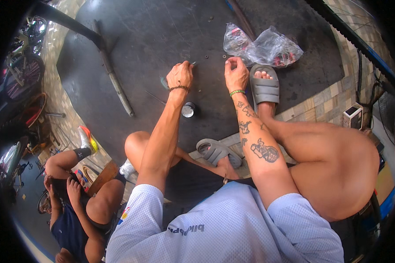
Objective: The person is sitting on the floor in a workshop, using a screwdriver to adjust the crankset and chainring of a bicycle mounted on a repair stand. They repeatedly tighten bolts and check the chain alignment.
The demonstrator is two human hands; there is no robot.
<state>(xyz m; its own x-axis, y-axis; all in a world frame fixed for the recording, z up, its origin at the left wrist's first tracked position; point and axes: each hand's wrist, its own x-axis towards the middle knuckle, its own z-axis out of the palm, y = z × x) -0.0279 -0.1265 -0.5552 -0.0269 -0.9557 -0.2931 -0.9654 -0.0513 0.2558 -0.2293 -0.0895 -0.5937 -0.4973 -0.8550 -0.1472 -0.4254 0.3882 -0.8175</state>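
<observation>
My left hand (180, 76) is closed above the dark mat (140, 52). A small greenish bit shows at its fingertips, too little to name. To its right, my right hand (236, 75) has curled fingers with a gap between thumb and forefinger; nothing shows in that gap. Just beyond the right hand lies a small metal ring (224, 56), and another small dark ring (206, 56) lies left of it. Close to my left wrist are a thin dark rod (155, 97) and a small round tin (188, 109) with a pale top.
Clear plastic bags (274, 46) with red parts lie beyond my right foot in its grey slide sandal (266, 90). A long metal bar (114, 81) rests at the left. Another person (79, 210) sits at lower left, near several bicycles (26, 74). A blue-black frame (360, 44) crosses the upper right.
</observation>
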